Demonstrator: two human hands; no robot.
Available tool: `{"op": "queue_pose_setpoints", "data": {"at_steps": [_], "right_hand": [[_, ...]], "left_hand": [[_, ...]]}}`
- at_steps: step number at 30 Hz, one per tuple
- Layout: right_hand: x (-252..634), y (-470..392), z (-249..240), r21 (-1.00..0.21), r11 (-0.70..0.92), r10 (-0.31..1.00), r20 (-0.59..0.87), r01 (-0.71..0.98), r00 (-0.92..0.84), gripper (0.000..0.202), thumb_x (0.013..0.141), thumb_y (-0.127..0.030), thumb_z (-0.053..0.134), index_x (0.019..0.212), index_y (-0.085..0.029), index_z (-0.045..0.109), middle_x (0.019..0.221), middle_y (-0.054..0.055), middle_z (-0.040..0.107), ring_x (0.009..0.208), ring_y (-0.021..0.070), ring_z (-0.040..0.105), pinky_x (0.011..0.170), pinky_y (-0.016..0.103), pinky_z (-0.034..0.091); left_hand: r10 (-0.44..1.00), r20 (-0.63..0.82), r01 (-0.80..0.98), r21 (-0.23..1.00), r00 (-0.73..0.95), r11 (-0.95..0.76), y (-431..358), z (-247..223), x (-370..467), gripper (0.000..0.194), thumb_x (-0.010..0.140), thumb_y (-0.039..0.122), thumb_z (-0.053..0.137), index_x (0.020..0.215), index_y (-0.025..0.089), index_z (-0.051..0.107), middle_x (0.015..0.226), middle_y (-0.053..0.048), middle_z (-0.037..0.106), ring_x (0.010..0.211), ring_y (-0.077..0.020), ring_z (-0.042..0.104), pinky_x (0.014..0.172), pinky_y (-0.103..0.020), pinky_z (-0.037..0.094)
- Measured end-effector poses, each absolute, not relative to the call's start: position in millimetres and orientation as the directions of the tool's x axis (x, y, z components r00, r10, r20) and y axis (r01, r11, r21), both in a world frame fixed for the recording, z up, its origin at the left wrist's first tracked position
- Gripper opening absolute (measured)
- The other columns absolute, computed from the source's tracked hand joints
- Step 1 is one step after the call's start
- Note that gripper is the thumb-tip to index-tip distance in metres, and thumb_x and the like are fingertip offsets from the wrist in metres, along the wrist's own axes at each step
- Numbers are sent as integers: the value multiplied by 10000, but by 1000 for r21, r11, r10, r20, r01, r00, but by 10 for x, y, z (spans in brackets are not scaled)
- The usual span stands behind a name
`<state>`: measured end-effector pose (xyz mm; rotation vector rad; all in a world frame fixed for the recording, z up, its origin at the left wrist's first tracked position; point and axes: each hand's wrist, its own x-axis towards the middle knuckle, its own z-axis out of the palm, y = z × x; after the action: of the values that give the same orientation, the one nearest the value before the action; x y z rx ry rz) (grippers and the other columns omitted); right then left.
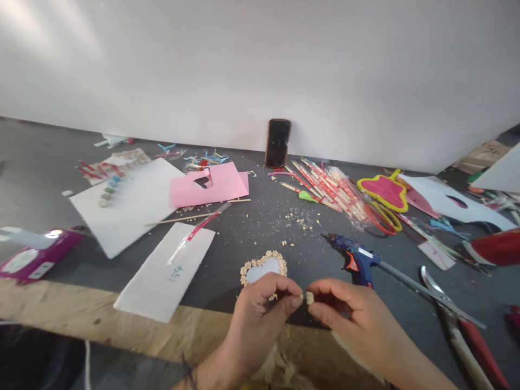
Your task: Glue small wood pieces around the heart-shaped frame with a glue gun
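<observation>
My left hand pinches a tiny pale wooden piece between thumb and forefinger. Facing it, my right hand grips a small cluster of pale wooden pieces at its fingertips. The two fingertips are close together, with a narrow gap between. Just beyond my left hand lies a white heart-shaped cutout edged with small wooden bits; its lower part is hidden by that hand. A blue glue gun with an orange trigger lies beyond my right hand.
Long-handled pliers lie at the right. Wrapped chopsticks are heaped behind, near a phone leaning on the wall. White card, pink card and a purple device occupy the left. Wood crumbs dot the middle.
</observation>
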<state>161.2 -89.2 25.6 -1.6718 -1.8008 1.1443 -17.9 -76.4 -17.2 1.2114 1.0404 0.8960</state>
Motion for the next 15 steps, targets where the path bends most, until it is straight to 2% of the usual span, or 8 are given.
{"op": "queue_pose_setpoints", "data": {"at_steps": [3,7,11,15], "right_hand": [[1621,-929,260,-706,106,974,-68,700,-217,108,825,-276,589,882,-244,675,753,-25,706,654,115,639,635,209,500],[1626,-960,250,-659,251,953,38,709,-302,147,832,-194,566,929,-246,663,811,-17,718,707,110,662,652,194,502],[1615,-973,240,-665,271,947,56,696,-315,140,825,-186,589,928,-250,659,815,-22,719,712,110,666,648,190,505],[1607,-967,253,-693,221,954,6,686,-300,116,835,-215,588,915,-251,665,804,-24,719,700,113,666,638,192,511]], "left_hand": [[954,-39,55,998,296,24,-770,-166,-184,78,812,195,640,765,200,701,745,-14,657,715,-144,574,665,-225,421],[949,122,88,984,292,-154,-756,-136,-175,126,808,137,635,757,218,718,730,-14,688,697,-143,604,654,-219,436],[936,194,103,967,292,-232,-747,-123,-173,152,818,126,634,761,228,731,735,-23,708,685,-149,613,643,-223,448],[926,237,94,957,293,-275,-754,-120,-179,167,821,116,634,769,234,739,737,-26,716,691,-152,619,653,-228,462]]}}
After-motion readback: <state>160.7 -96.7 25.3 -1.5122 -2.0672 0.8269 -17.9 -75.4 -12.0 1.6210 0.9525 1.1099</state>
